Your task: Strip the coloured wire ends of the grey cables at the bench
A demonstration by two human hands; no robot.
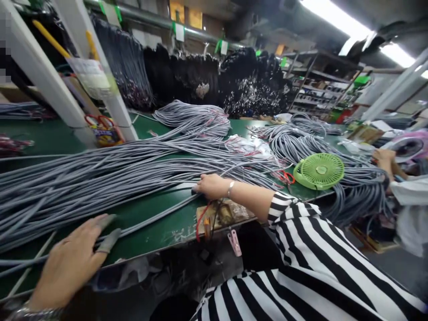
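Slim, round grey cables (157,218) lie along the front edge of the flat green table (147,243), their left stretch cut off by the view. The left hand (73,256) hides part, thumb and fingers narrowly around them; the right hand (214,186) pinches them, its exact fingertip contact hard to make out.

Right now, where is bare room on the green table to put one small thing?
Bare table shows in a strip between the near cables and its front edge, and in a wedge between those cables and the wide bundle. Another patch lies behind the bundle, beside the left white post. Around the green fan it is crowded with cables.
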